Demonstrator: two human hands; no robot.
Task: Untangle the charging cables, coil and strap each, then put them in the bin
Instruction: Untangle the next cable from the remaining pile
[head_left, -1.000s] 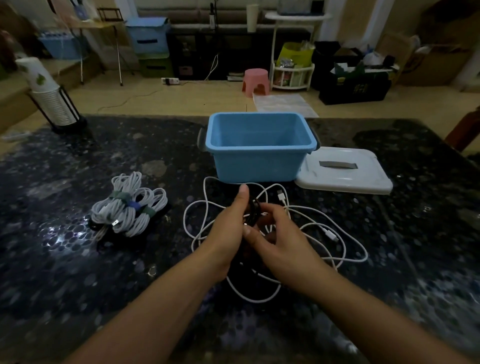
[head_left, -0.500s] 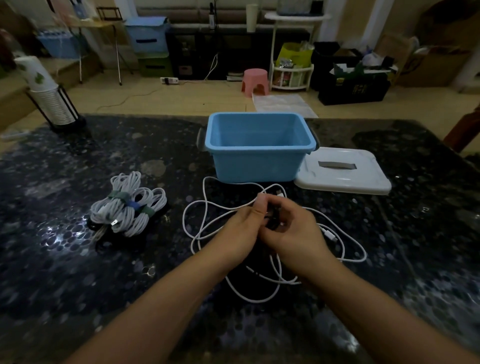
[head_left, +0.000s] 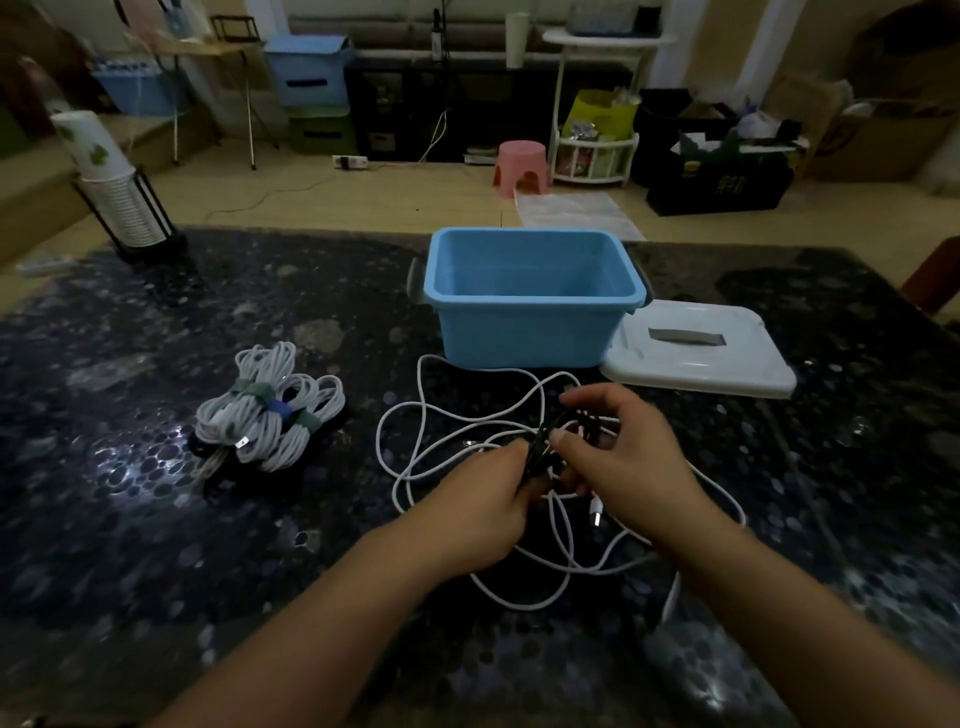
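**Keep the dark coil tight while the strap goes on**

Both hands meet over the loose white cable (head_left: 470, 431) sprawled on the desk (head_left: 130, 519), just in front of the blue bin (head_left: 530, 322). The left hand (head_left: 483, 514) has its fingers curled, pinching a small dark bundle (head_left: 540, 449) at its near edge. The right hand (head_left: 623, 462) grips the same bundle from the other side, thumb pressed to it and index finger raised above. In this dim light the bundle looks like a black cable being coiled or strapped, though I cannot tell whether a strap is on it yet.

The step in hand seems to be securing that dark coil. To do it well, the left hand should hold the loops flat and stacked so none springs out, while the right draws the strap snugly round the middle rather than near an end. The white cable lies under and around the hands, so the coil is best lifted clear of it first; otherwise a white loop could be caught inside the strap.

Three white coils already strapped (head_left: 270, 410) sit well apart to the left, not yet in the bin, which appears empty. Its white lid (head_left: 701, 348) lies beside it on the right, touching or nearly so.
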